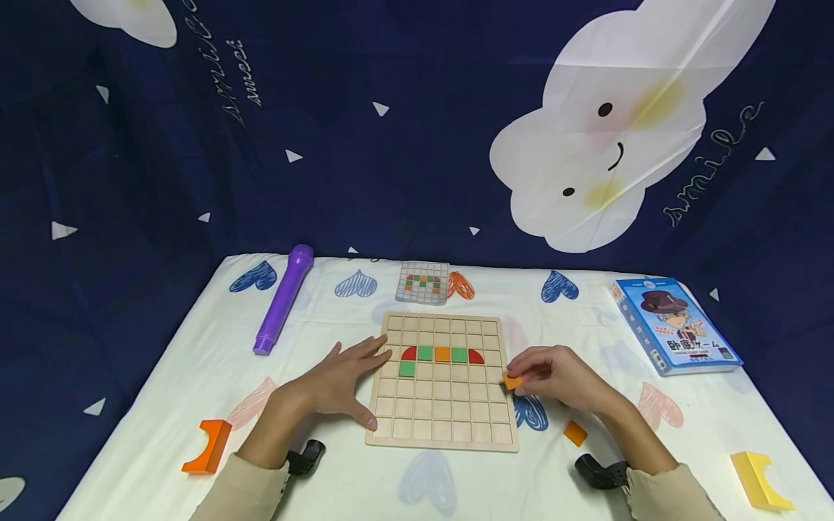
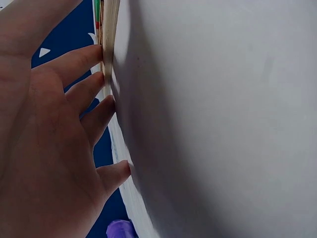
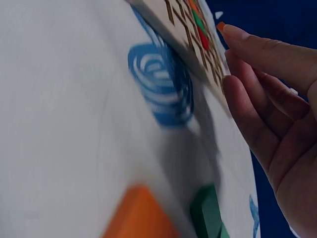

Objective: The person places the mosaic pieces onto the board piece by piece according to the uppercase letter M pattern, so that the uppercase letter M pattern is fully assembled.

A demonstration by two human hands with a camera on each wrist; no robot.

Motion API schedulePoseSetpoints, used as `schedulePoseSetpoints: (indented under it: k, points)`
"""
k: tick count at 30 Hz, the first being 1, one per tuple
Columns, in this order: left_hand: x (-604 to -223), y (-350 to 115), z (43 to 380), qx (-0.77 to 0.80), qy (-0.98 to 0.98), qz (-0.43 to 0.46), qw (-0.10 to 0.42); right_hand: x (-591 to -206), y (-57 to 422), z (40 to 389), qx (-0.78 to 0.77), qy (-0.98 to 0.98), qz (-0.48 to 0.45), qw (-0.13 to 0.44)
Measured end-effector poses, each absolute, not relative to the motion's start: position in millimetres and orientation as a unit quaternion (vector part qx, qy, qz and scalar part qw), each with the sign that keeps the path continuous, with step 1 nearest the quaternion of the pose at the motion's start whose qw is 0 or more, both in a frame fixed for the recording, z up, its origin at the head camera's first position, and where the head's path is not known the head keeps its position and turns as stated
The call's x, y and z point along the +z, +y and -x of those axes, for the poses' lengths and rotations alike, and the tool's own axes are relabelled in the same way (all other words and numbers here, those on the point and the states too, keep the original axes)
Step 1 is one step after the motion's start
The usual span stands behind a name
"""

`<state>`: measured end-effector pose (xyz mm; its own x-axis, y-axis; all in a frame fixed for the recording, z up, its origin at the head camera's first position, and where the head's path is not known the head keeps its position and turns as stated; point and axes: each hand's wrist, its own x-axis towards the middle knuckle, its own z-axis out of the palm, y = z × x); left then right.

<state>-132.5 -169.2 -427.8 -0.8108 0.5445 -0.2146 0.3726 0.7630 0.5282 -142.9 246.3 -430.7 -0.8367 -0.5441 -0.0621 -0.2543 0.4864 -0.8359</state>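
Note:
A wooden grid board [image 1: 441,412] lies in the middle of the table. Its upper cells hold two red quarter-round pieces [image 1: 476,356], several green square tiles [image 1: 407,368] and an orange square tile [image 1: 442,354]. My left hand [image 1: 335,383] rests along the board's left edge, fingers spread, thumb near the lower left corner. Over the board's right edge, my right hand [image 1: 554,376] pinches another orange tile [image 1: 512,382] between thumb and fingertips. In the right wrist view that orange tile [image 3: 221,26] shows only at one end.
Near the right wrist lie a loose orange tile [image 1: 575,433] and a green piece [image 3: 205,213]. A small pattern card [image 1: 422,283] is behind the board. Around it are a purple marker-like stick [image 1: 283,300], a blue box [image 1: 677,325], an orange arch [image 1: 208,447] and a yellow arch [image 1: 759,481].

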Motion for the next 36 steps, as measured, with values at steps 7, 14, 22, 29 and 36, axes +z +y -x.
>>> schedulePoseSetpoints:
  k: [7, 14, 22, 29, 36]
  points:
    - [-428.6, -168.9, 133.0, 0.238, 0.922, -0.247, 0.183, -434.0, 218.6, 147.5, -0.443, 0.840, 0.266, 0.163]
    - [-429.1, -168.3, 132.9, 0.236, 0.922, -0.244, 0.185, -434.4, 185.2, 150.6, -0.428, 0.839, 0.290, 0.171]
    - [-429.9, -168.4, 133.2, 0.233, 0.923, -0.245, 0.183, -435.6, 151.9, 152.0, -0.435, 0.825, 0.321, 0.163]
    - [-429.3, -168.6, 133.1, 0.228, 0.924, -0.244, 0.184, -437.1, 129.4, 152.8, -0.423, 0.831, 0.326, 0.152]
    - [-427.9, -168.3, 132.8, 0.229, 0.924, -0.248, 0.181, -438.0, 110.9, 152.1, -0.422, 0.830, 0.329, 0.157]
